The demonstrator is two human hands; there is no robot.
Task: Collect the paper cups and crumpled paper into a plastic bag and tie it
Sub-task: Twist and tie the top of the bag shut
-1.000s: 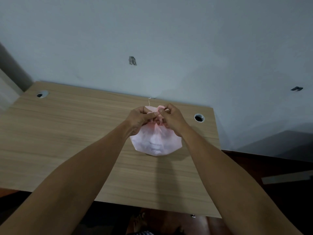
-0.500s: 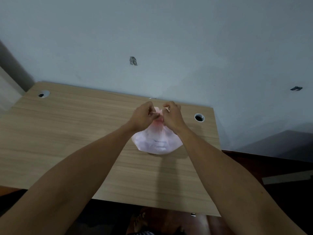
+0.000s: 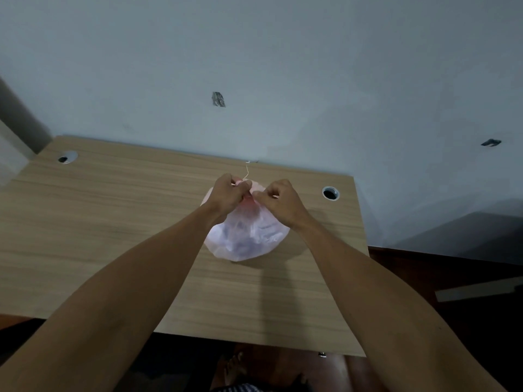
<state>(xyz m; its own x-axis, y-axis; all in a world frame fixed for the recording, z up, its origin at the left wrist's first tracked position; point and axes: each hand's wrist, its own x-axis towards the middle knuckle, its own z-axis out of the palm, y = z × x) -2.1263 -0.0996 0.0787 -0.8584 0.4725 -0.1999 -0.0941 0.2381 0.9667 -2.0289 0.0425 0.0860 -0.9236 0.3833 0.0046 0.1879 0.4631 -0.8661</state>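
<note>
A translucent pink plastic bag (image 3: 246,236) sits bulging on the wooden desk (image 3: 113,236), with white crumpled contents dimly showing through it. My left hand (image 3: 229,195) pinches the gathered bag top on its left side. My right hand (image 3: 278,200) pinches the same gathered top from the right. The two hands meet at the twisted neck of the bag, which their fingers mostly hide. No loose cups or paper lie on the desk.
A thin white thread (image 3: 247,171) hangs from the wall just behind the bag. Cable holes are at the desk's back left (image 3: 67,157) and back right (image 3: 330,193). The wall stands right behind the desk; dark floor lies to the right.
My hands have shifted slightly apart at the bag's neck, and the bag has settled lower and rounder on the desk.
</note>
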